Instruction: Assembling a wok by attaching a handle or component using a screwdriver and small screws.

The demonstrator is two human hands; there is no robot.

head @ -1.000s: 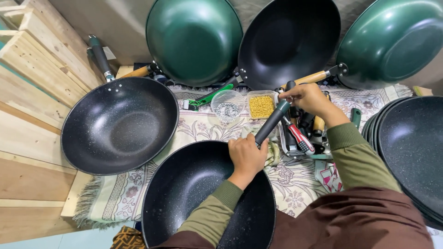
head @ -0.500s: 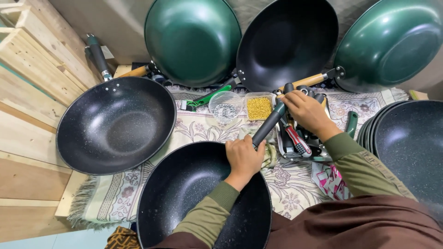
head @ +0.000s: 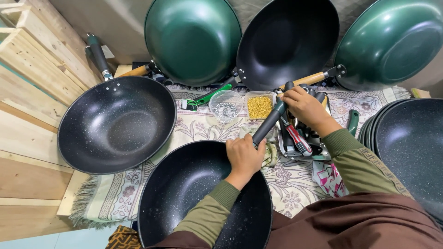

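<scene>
Pale wood planks (head: 27, 69), fringed floral rug (head: 203, 127)

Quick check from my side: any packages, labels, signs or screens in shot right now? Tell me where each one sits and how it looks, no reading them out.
Clear round tub: on the patterned cloth behind the near wok, holding small silvery parts.
Clear square tub: just right of the round tub, filled with small yellow pieces.
Pale paper tag: beside the grey handle at far left, small and rectangular.
No signs or screens.
</scene>
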